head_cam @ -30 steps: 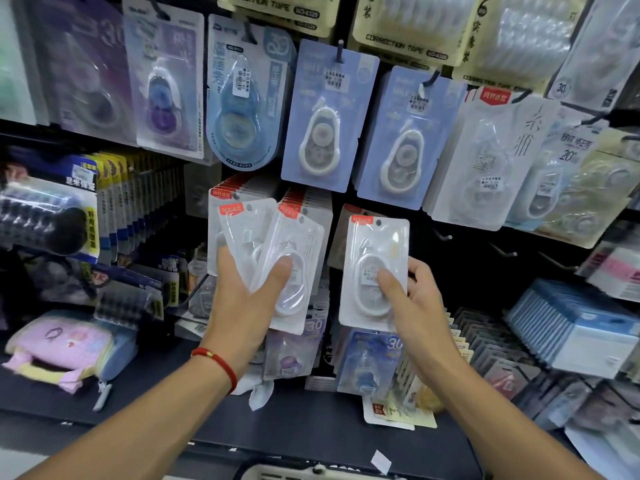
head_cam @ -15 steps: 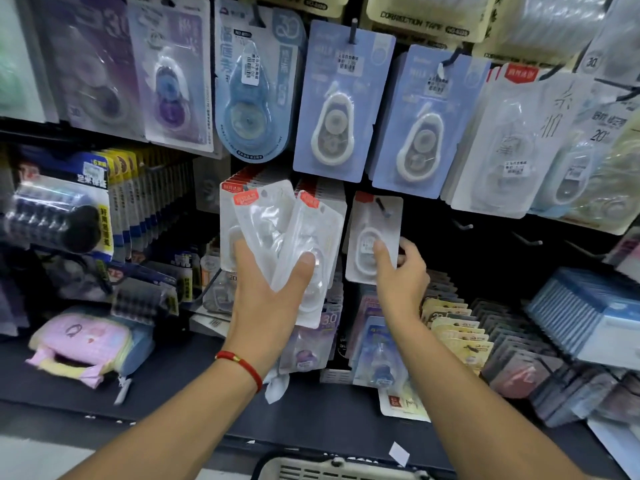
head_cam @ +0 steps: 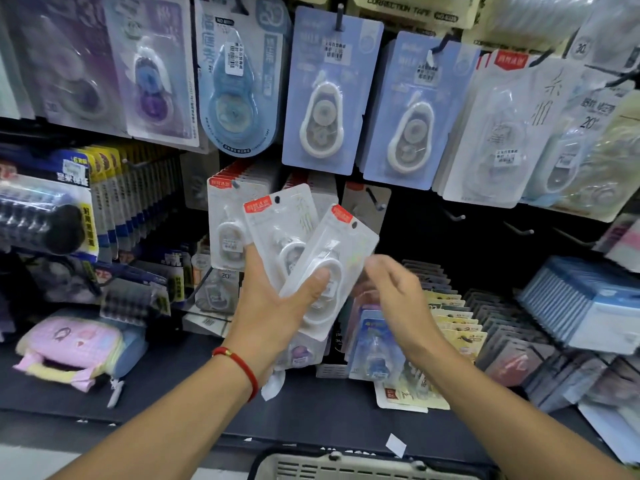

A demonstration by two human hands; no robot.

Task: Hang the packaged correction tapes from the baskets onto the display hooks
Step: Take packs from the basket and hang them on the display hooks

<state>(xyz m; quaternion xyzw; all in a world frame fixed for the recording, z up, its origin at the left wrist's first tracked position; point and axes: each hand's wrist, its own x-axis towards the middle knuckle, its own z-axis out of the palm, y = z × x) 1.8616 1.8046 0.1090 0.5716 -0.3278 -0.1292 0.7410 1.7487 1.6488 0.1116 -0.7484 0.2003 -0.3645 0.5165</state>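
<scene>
Head view looks forward and down, close to display hooks.

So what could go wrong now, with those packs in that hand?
The left hand holds two fanned correction tape packs with only a thumb across them, so one might slip out when the empty right hand pulls the other. The pack on the hook sits near the tip and could get knocked off.

Two hands were present; the left held two correction tape packs; one basket lay below; two lavender packs hung above.
</scene>
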